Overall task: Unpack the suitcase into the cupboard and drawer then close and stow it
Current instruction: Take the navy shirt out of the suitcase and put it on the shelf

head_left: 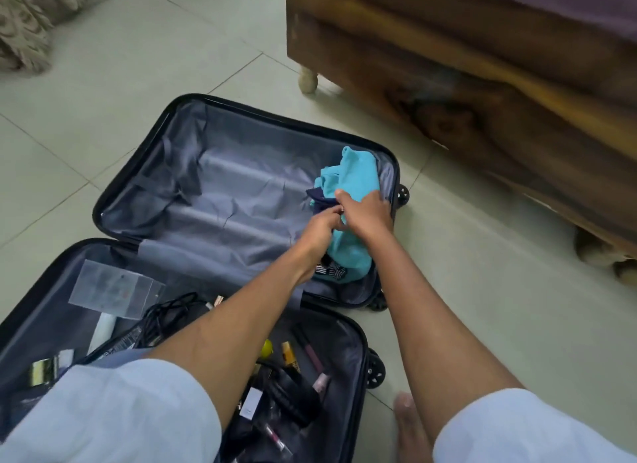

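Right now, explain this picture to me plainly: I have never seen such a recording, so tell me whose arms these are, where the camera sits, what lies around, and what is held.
No machine here: a person wears one camera on the head, looking down at their own bare arms. An open suitcase lies flat on the tiled floor, beside a wooden bed frame. In the far half, both hands meet on a bundle of turquoise clothes: the left hand reaches in from below, the right hand grips the cloth. The near half holds small things: a black cable, cosmetic tubes, a clear plastic pouch. Whether the left fingers pinch the cloth is unclear.
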